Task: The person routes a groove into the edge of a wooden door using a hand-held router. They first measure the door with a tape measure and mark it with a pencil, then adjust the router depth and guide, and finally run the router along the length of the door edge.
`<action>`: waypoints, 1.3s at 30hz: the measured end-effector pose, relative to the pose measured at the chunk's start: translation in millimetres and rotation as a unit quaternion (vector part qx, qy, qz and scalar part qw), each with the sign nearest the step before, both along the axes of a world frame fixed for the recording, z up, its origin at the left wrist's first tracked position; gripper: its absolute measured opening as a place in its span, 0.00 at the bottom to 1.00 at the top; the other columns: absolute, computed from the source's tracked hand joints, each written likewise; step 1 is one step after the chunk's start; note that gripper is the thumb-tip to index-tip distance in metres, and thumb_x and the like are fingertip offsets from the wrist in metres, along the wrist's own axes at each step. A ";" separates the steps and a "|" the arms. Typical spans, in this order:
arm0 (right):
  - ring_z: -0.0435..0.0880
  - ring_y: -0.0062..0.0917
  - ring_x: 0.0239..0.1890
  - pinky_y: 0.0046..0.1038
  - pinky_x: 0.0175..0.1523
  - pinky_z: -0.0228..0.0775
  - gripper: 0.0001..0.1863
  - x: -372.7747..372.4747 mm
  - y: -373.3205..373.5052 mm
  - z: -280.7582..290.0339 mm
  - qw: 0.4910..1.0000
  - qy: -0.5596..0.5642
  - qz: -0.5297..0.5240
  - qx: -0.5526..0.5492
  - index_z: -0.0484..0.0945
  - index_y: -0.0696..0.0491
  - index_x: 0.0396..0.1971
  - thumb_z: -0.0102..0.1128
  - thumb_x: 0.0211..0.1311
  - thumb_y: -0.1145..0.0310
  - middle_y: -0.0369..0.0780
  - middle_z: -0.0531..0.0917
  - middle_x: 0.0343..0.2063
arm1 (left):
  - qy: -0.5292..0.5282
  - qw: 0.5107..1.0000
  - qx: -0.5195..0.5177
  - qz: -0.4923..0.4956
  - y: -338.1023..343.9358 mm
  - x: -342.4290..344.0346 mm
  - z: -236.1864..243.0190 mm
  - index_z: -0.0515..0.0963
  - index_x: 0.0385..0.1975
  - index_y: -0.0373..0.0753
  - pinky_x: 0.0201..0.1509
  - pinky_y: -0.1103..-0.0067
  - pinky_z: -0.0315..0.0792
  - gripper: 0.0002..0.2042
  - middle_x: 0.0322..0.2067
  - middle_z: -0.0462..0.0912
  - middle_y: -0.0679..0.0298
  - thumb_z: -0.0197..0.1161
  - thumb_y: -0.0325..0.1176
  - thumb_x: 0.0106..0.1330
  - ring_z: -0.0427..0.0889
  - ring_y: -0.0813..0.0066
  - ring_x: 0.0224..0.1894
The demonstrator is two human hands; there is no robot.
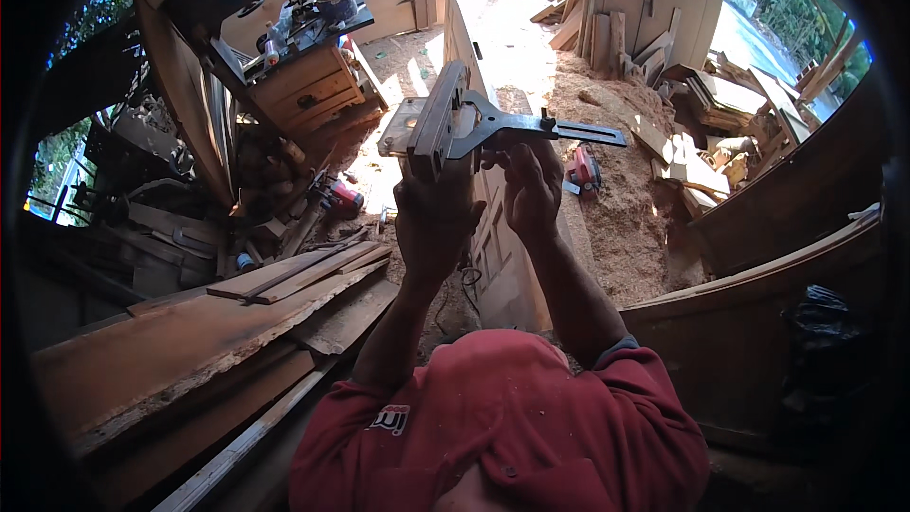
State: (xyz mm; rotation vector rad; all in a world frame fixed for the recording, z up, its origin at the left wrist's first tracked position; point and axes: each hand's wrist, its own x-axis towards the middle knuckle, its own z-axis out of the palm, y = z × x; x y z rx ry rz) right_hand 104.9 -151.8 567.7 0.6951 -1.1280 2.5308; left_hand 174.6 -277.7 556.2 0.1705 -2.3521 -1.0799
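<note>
In front of me my left hand [436, 218] is closed round the lower part of a tool with a slotted metal guide [512, 123]. It looks like a router turned base up, but its body is hidden by the hand. A wooden fence strip [437, 121] runs across it, beside a pale flat plate [400, 129]. The guide's slotted arm points right and carries a dark knob [548, 119]. Just below that arm is my right hand [534, 192], its fingers bent and apart; whether they touch the guide is unclear. A panelled wooden door [500, 261] stands on edge beneath.
Boards [237, 322] are stacked at left. A red power tool [585, 171] sits on sawdust [616, 228] at right; another red tool [343, 196] lies left of the door. A cluttered wooden cabinet [308, 90] stands far left, and offcuts [725, 152] pile up at right.
</note>
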 end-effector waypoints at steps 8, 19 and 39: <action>0.83 0.24 0.38 0.26 0.46 0.75 0.17 10.2 22.3 19.1 0.927 0.024 -0.186 0.326 0.78 0.62 0.44 0.62 0.66 0.63 0.41 0.84 0.34 | 0.009 0.999 0.047 -0.017 12.3 -2.4 -9.9 0.62 0.56 0.27 0.53 0.64 0.73 0.45 0.48 0.74 0.48 0.80 0.47 0.44 0.78 0.52 0.49; 0.80 0.23 0.46 0.28 0.52 0.72 0.17 18.9 26.4 6.5 0.972 -0.007 -0.089 0.219 0.74 0.58 0.48 0.65 0.61 0.72 0.38 0.80 0.41 | 0.056 0.995 0.082 -0.015 28.3 -4.0 -26.2 0.64 0.58 0.33 0.56 0.73 0.75 0.39 0.52 0.76 0.56 0.80 0.32 0.45 0.78 0.67 0.52; 0.82 0.28 0.38 0.31 0.45 0.71 0.13 8.4 35.8 -7.3 0.957 0.037 -0.071 0.280 0.80 0.55 0.44 0.65 0.61 0.65 0.40 0.84 0.34 | 0.022 0.994 0.094 0.054 50.2 0.7 -34.5 0.68 0.58 0.33 0.64 0.70 0.68 0.34 0.56 0.74 0.57 0.75 0.27 0.48 0.75 0.66 0.59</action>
